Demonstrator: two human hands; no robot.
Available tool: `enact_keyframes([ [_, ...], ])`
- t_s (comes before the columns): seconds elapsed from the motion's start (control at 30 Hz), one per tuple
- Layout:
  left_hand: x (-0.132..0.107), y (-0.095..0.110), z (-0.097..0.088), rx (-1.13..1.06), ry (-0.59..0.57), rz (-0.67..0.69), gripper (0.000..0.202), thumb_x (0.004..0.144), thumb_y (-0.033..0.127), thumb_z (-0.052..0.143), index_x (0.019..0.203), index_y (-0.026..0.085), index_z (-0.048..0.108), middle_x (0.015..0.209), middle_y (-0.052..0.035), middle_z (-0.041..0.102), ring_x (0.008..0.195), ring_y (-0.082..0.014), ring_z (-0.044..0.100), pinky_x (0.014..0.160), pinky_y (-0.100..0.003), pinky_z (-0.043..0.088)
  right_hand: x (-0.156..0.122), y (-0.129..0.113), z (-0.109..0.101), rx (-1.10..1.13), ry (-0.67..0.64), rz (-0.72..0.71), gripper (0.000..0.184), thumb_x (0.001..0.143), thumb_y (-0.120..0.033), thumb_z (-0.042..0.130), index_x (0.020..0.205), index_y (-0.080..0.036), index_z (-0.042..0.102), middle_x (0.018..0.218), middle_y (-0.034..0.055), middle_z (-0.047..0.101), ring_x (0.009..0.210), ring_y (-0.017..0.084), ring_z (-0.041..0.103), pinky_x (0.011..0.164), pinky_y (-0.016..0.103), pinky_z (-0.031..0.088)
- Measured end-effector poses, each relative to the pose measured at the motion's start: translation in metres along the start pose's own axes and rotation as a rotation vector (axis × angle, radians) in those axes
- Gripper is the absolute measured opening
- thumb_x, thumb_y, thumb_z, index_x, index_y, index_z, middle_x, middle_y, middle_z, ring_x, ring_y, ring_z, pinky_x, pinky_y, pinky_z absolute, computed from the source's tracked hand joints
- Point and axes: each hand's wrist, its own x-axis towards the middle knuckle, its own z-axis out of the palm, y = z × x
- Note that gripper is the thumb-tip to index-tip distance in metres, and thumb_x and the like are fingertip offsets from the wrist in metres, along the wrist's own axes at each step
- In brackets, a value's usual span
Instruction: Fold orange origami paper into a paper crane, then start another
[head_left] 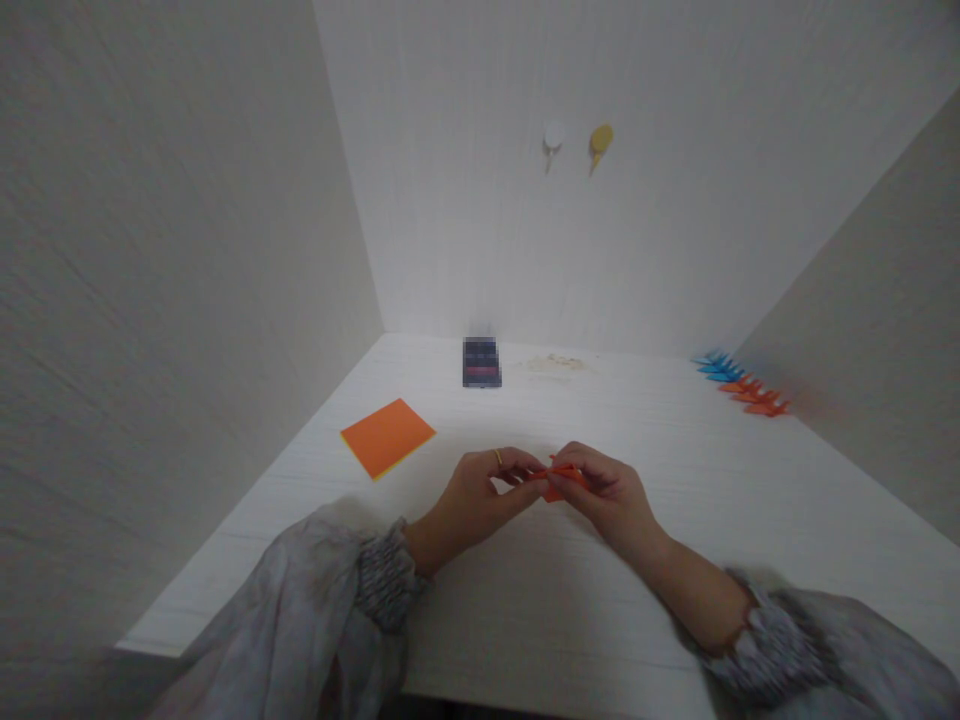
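Your left hand (480, 490) and right hand (607, 492) meet over the desk (675, 600), and both pinch the same small folded orange paper (555, 477), so each grip is closed on it from its own side. The paper sits right between your fingertips, just above the desk surface. Beyond your left grip and off to its outer side lies a flat orange sheet (388, 436). Further past the grip a dark phone (481, 362) lies. Well away beyond your right grip, a row of blue and orange folded pieces (739, 383) lies.
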Motion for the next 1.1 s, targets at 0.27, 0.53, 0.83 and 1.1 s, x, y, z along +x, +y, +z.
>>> enact_keyframes([
  [0.27,0.001,0.0,0.0,0.078,0.045,-0.036,0.02,0.072,0.033,0.06,0.072,0.014,0.066,0.067,-0.0026,0.067,0.062,-0.012,0.058,0.059,-0.021,0.044,-0.001,0.003,0.001,-0.034,-0.026,-0.02,0.006,0.077,-0.024,0.056,0.074,-0.02,0.059,0.07,0.0014,0.055,0.066,0.014,0.052,0.06,0.027,0.042],
  [0.53,-0.001,-0.004,-0.005,0.47,0.114,0.116,0.014,0.076,0.024,0.054,0.077,0.018,0.066,0.071,-0.0012,0.067,0.063,-0.0114,0.058,0.059,-0.021,0.043,0.004,0.001,-0.006,-0.281,0.066,-0.327,0.017,0.074,-0.015,0.055,0.088,-0.023,0.052,0.09,0.0051,0.052,0.085,0.018,0.051,0.073,0.035,0.043],
  [0.83,0.001,-0.004,-0.007,0.659,0.117,0.299,0.018,0.08,0.024,0.049,0.077,0.016,0.065,0.069,-0.0031,0.064,0.06,-0.0107,0.055,0.056,-0.021,0.041,0.008,0.0,-0.012,-0.71,0.02,-0.421,0.006,0.076,-0.019,0.053,0.082,-0.018,0.053,0.088,0.0065,0.056,0.085,0.019,0.05,0.076,0.037,0.036],
  [1.1,-0.001,-0.007,-0.006,0.74,0.061,0.34,0.017,0.079,0.023,0.049,0.075,0.017,0.064,0.069,-0.0025,0.063,0.061,-0.0117,0.055,0.059,-0.023,0.04,0.012,-0.01,-0.008,-1.075,-0.091,-0.366,0.019,0.075,-0.034,0.053,0.078,-0.016,0.059,0.079,0.0068,0.06,0.081,0.022,0.05,0.076,0.04,0.029],
])
